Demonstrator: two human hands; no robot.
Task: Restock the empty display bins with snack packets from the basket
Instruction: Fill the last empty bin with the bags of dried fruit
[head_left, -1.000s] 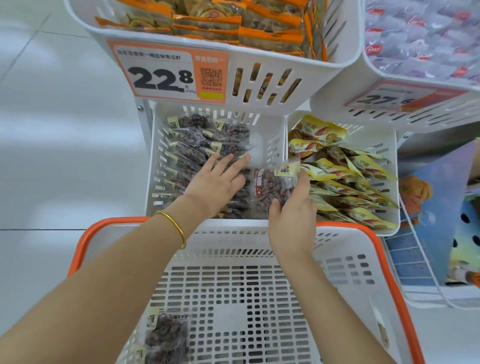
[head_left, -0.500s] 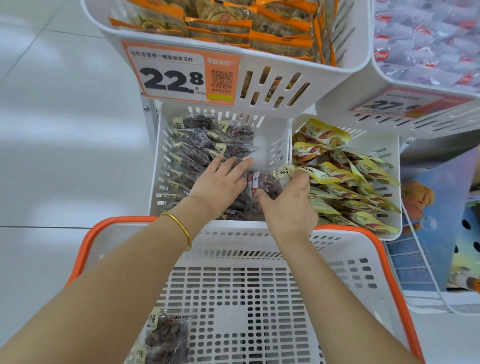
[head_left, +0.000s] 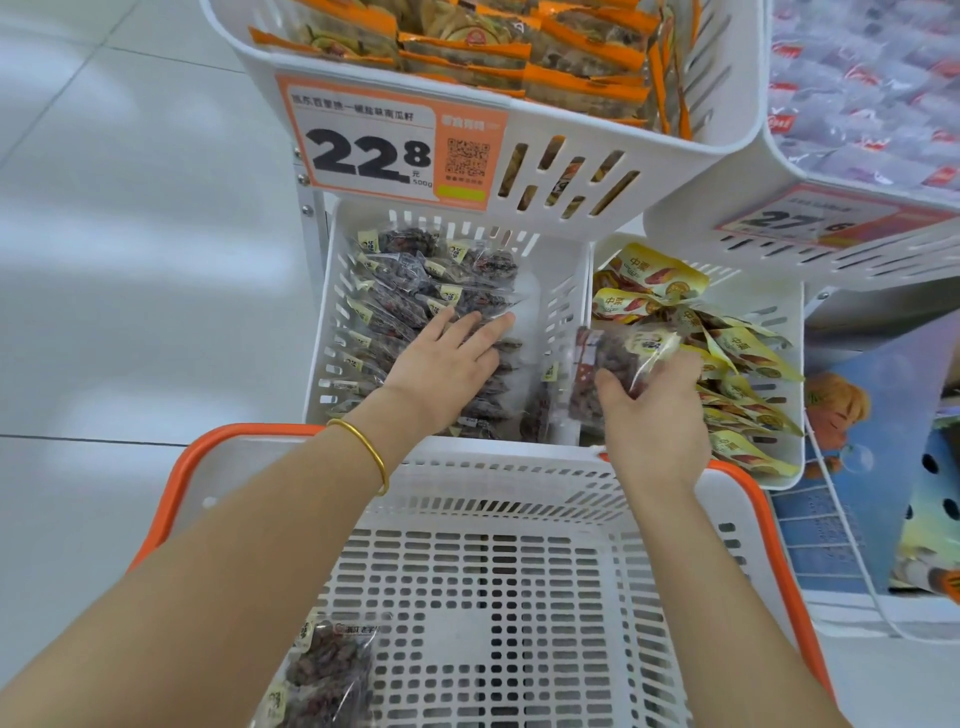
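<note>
A white display bin (head_left: 558, 312) on the lower shelf holds a row of clear packets of dark snacks (head_left: 410, 291) along its left side. My left hand (head_left: 441, 364) lies flat on those packets with fingers straight. My right hand (head_left: 652, 410) grips one clear packet of dark snacks (head_left: 605, 358) at the bin's right wall. Below, the white basket with an orange rim (head_left: 218, 447) has one clear packet of dark snacks (head_left: 327, 670) left in its near left corner.
A neighbouring lower bin (head_left: 789, 374) is full of yellow packets (head_left: 737, 353). Above hang a bin of orange packets (head_left: 519, 47) with a 22.8 price tag (head_left: 374, 145) and a bin of pale packets (head_left: 862, 78). White floor lies to the left.
My right hand has drawn its packet right and slightly up, from the bin's middle to its right wall. My left hand stayed flat on the packet row. The view moved closer.
</note>
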